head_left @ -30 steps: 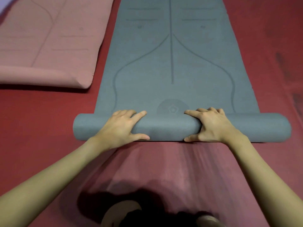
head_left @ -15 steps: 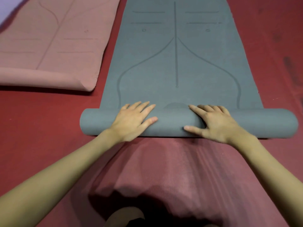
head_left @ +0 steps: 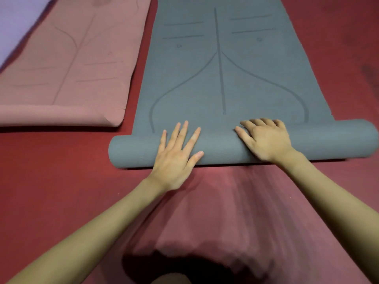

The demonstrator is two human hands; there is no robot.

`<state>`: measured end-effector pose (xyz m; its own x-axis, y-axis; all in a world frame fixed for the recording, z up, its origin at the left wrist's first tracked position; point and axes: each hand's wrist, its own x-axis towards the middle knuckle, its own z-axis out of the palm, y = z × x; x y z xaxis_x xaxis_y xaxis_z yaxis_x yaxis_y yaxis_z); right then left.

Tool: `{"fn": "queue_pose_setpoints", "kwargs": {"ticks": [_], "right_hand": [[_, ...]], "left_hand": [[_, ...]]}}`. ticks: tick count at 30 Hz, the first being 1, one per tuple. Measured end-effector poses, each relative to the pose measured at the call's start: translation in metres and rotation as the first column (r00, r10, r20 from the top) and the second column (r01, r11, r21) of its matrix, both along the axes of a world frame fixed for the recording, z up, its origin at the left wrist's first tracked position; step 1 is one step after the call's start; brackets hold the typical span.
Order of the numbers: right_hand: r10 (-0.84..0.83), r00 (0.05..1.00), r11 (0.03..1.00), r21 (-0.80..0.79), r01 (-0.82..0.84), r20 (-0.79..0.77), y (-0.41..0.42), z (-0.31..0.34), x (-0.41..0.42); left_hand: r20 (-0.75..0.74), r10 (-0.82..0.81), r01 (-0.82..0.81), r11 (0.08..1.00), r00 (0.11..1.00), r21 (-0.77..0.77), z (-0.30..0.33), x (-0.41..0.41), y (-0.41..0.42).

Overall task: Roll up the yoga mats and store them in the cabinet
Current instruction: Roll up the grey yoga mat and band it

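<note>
A grey yoga mat (head_left: 225,78) with printed guide lines stretches away from me on the red floor. Its near end is wound into a thick roll (head_left: 328,142) lying crosswise in front of me. My left hand (head_left: 176,158) presses flat on the roll left of centre, fingers straight and spread. My right hand (head_left: 264,140) lies over the top of the roll right of centre, fingers reaching onto the flat part. A pink yoga mat (head_left: 67,64) lies spread out to the left, its near edge slightly curled.
Red floor (head_left: 51,191) surrounds both mats. A pale purple surface (head_left: 14,23) shows at the far left corner. A dark shadow and part of my body sit at the bottom edge. No cabinet is in view.
Both hands have pushed the grey roll forward along the mat; it has covered the round logo. The fingers went from curled round the roll to lying flatter on top.
</note>
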<state>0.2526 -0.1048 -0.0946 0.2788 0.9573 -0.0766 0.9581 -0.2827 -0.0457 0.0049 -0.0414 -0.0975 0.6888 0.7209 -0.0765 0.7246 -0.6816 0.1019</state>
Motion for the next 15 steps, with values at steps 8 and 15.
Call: {"fn": "queue_pose_setpoints", "kwargs": {"ticks": [8, 15], "right_hand": [[0.040, 0.998, 0.989, 0.142, -0.034, -0.042, -0.025, -0.004, 0.006], [0.010, 1.000, 0.982, 0.191, -0.010, 0.003, -0.001, -0.010, 0.018]], "left_hand": [[-0.033, 0.003, -0.004, 0.999, 0.999, -0.043, 0.004, 0.023, 0.052], [-0.049, 0.073, -0.074, 0.997, 0.996, -0.030, 0.008, 0.026, 0.042]]}}
